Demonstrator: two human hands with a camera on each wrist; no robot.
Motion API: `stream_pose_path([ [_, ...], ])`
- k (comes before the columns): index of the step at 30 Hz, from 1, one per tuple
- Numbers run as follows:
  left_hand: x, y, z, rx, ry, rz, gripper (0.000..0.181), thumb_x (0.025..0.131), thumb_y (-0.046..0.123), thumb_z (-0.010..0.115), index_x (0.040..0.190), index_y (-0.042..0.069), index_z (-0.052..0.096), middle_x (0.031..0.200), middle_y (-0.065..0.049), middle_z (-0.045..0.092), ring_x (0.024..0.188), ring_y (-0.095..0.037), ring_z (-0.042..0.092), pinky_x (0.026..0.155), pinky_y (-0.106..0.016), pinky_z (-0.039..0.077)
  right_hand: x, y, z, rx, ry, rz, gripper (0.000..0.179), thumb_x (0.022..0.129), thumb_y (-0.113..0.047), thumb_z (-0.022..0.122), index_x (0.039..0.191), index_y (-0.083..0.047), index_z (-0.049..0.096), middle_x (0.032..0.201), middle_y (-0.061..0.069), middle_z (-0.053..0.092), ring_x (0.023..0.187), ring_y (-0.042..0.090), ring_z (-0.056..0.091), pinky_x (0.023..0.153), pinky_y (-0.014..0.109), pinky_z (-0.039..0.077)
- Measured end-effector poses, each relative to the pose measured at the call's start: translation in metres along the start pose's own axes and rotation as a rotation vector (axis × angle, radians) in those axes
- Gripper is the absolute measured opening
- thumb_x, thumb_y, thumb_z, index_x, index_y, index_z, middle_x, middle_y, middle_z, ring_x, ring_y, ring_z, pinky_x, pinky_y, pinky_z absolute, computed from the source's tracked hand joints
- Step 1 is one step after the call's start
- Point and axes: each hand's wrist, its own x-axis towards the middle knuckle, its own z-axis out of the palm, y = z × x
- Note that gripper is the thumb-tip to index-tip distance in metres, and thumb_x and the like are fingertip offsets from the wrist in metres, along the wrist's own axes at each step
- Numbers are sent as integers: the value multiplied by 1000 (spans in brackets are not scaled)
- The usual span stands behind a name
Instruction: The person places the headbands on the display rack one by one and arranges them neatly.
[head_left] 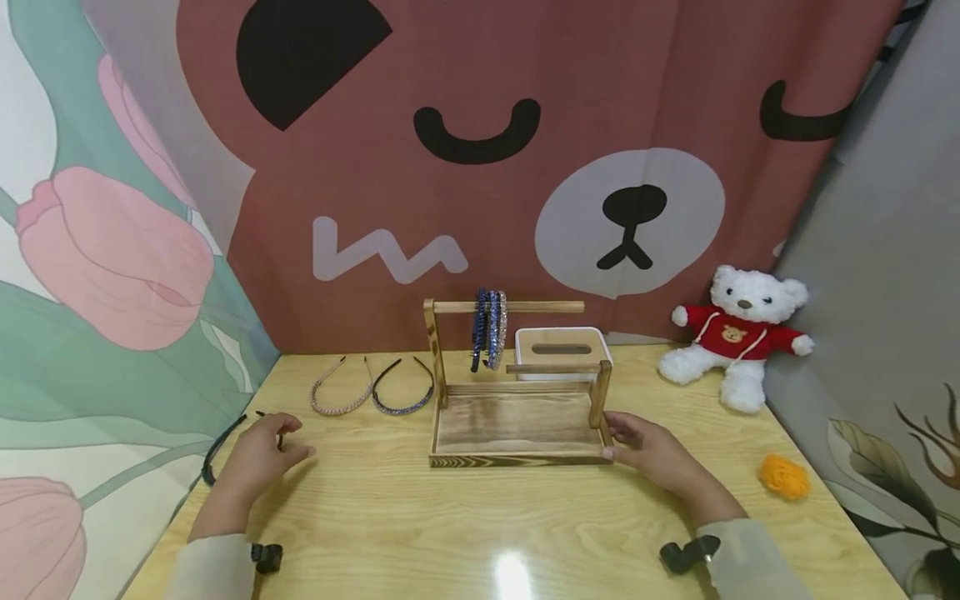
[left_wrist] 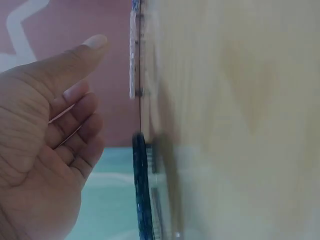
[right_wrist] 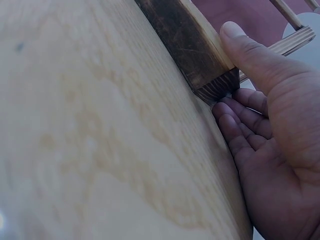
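Observation:
A wooden display rack (head_left: 517,460), with a tray base and two horizontal bars at different heights, stands mid-table. Several glittery headbands (head_left: 492,333) in dark blue, blue and pale sparkle hang from its upper bar. My right hand (head_left: 660,454) holds the tray's front right corner; in the right wrist view the thumb (right_wrist: 250,52) lies along the edge and bent fingers touch the side. My left hand (head_left: 262,458), fingers loosely bent and holding nothing, hovers over a dark headband (head_left: 216,454) at the table's left edge. That hand partly hides the headband.
On the table left of the rack lie a pink headband (head_left: 341,411) and a blue headband (head_left: 402,409). Behind the rack sits a white tissue box (head_left: 562,335) with a wooden lid. A white teddy bear (head_left: 742,325) and an orange bundle (head_left: 784,477) are at right.

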Motion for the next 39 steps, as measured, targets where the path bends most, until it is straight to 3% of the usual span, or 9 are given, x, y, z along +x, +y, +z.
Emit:
stream_pose_path([
  [3,-9,-14,-6,59,31,34,57,95,29,88,134,-5,65,133,-28,68,124,-53,63,99,-66,55,0,-2,1,17,-9,-13,71,102,-26,80,158,4,50,155,26,60,140,47,61,116,55,52],
  [7,-15,-29,-15,100,69,63,55,88,26,93,125,-7,68,123,-27,71,118,-53,65,99,-67,54,0,0,0,5,-2,-5,70,102,-26,80,159,2,50,155,24,61,141,45,61,116,44,53],
  [10,-17,-38,-22,120,44,53,58,85,26,96,123,-8,69,121,-28,71,117,-53,66,99,-66,54,1,1,1,1,3,-15,69,102,-26,80,158,3,51,154,25,61,140,45,62,115,40,53],
  [17,-21,-53,-29,157,-46,8,49,85,22,94,119,-6,71,118,-26,73,113,-51,69,97,-65,56,-3,-5,3,0,6,-22,68,102,-24,80,157,4,52,153,26,61,138,45,63,115,50,53],
  [23,-17,-55,-30,155,-117,14,34,87,15,91,111,-3,74,109,-19,76,105,-43,73,95,-61,59,-1,-5,1,17,4,-26,68,102,-23,80,157,5,51,154,26,61,139,45,63,117,53,51],
  [29,-19,-54,-30,176,-119,4,32,89,14,88,110,-5,75,105,-17,78,102,-40,74,93,-60,60,0,-4,0,29,-3,-23,70,102,-24,80,158,5,50,155,26,60,139,45,63,116,46,52],
  [39,-20,-40,-20,167,-167,9,18,92,9,83,106,1,76,97,-4,77,91,-20,69,80,-41,59,-1,-5,1,15,6,-15,70,101,-26,81,157,4,51,154,25,62,139,45,63,116,47,52],
])
